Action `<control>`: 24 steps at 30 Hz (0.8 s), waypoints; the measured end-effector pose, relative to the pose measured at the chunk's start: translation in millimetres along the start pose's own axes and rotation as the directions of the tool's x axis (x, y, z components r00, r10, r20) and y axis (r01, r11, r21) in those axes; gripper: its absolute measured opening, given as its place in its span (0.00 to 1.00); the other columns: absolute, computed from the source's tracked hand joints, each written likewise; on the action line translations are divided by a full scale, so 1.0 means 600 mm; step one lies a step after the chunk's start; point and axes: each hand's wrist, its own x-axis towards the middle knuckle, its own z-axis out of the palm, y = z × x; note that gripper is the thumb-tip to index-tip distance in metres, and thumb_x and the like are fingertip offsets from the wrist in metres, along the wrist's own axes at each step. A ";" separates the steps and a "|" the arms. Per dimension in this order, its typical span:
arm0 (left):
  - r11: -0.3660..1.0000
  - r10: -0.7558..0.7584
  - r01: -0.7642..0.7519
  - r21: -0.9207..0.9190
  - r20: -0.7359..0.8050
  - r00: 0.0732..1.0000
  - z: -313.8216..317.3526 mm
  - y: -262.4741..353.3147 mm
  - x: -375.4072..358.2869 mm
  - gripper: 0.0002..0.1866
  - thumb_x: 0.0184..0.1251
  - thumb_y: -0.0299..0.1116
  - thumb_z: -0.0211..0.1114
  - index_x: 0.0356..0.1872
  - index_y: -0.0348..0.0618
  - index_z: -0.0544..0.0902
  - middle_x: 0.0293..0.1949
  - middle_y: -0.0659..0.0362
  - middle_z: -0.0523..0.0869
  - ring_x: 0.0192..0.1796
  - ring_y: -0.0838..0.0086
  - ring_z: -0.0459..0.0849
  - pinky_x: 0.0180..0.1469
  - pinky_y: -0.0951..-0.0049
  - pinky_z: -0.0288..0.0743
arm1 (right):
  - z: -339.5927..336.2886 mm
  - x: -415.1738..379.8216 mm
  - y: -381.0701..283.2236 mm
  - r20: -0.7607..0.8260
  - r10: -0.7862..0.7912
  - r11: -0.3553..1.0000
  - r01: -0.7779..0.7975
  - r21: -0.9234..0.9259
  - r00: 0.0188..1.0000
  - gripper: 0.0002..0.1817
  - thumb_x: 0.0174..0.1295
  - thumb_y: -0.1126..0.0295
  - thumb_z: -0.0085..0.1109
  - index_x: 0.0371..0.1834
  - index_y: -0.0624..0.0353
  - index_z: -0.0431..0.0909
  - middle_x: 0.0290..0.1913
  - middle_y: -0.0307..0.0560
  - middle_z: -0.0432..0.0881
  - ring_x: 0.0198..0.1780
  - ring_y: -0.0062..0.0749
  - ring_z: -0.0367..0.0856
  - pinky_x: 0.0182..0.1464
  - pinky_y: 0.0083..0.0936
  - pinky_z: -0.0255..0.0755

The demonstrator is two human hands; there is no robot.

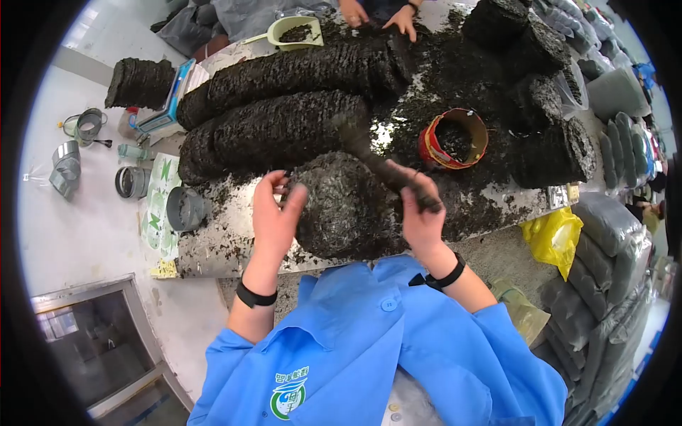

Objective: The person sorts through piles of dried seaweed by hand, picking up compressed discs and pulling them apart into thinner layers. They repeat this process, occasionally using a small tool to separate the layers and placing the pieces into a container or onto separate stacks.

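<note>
Nearest you were the blue sleeves and front of your coat [341, 334], with a black band [256, 295] on your left wrist. Just beyond, the round dark cake [337, 209] of flaky leaves lay flat on the table [224, 241], between your hands. Your left hand [275, 213] was at its left edge, thumb and fingers spread apart; whether they touched it, you could not tell. Your right hand [424, 216] was closed around a dark stick-like tool [398, 177], blurred, which slanted up and left past the cake's top right edge.

To the left of your left hand stood a grey ring [186, 209], near the table's edge. To the right, beyond your right hand, a red tub [453, 138] stood among loose dark flakes.

Past the cake, two long rows [284, 131] of packed dark discs lay side by side, and dark stacks [550, 153] stood at the right. Farthest off were a pale green dustpan [295, 33] holding flakes and another person's hands [380, 15], over the table's far side.
</note>
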 end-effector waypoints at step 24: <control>0.719 -0.318 0.454 -0.526 0.332 0.888 0.012 0.063 0.006 0.21 0.77 0.30 0.67 0.64 0.31 0.72 0.54 0.52 0.86 0.54 0.75 0.85 0.57 0.72 0.80 | -0.153 -0.051 -0.057 0.158 0.082 0.576 0.082 -0.813 0.984 0.42 0.47 0.63 0.80 0.67 0.68 0.74 0.75 0.61 0.68 0.77 0.61 0.64 0.77 0.51 0.59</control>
